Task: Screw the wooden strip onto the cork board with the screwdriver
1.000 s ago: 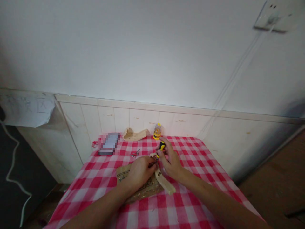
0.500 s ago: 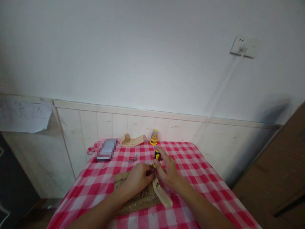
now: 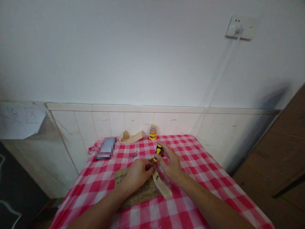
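Observation:
A short yellow-and-black screwdriver (image 3: 158,149) is in my right hand (image 3: 170,160), gripped between thumb and fingers. It leans to the right, with its lower end pointing down at a pale wooden piece (image 3: 163,187) that has dark holes in it. My left hand (image 3: 139,173) is closed in a pinch beside the screwdriver's lower end, at the far part of the wood. Whatever those fingertips hold is hidden. Under the wood and my left hand lies a brown patterned mat (image 3: 124,202).
Several screws (image 3: 132,155) lie on the red-and-white checked tablecloth (image 3: 190,187). Farther back are a phone (image 3: 106,148), its area pixelated, another wooden piece (image 3: 131,137) and a yellow-based clear bit case (image 3: 152,132). The wall (image 3: 131,117) stands right behind the table.
The camera view has tilted slightly. In my right hand the screwdriver now leans more to the right, and its handle shows more. My left hand keeps its pinch at the wood.

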